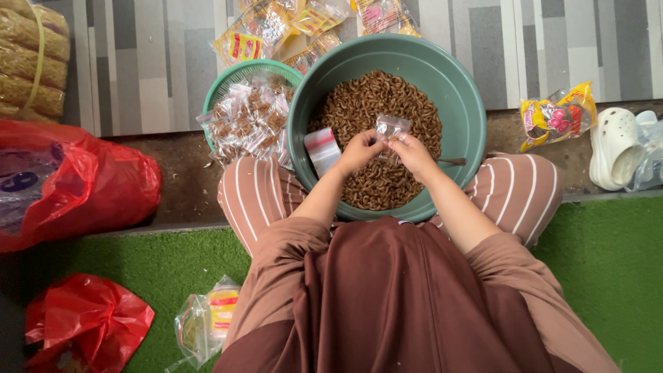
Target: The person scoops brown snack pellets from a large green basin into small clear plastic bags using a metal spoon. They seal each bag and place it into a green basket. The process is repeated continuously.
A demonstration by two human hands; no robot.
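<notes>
Small clear bag (391, 128) between both hands' fingers (378, 144), above green basin (469, 103).

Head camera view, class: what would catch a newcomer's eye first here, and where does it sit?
Probably the big round green plastic basin heaped with brown curled snacks, centre frame on the person's lap. Just above it, both hands, left hand and right hand, pinch a small clear plastic bag. At the far left lies a bright red plastic bag.

We see two red plastic bags (76, 183) on our left, yellow snack packets (276, 31) far ahead, and a white clog (615, 146) at the right.
</notes>
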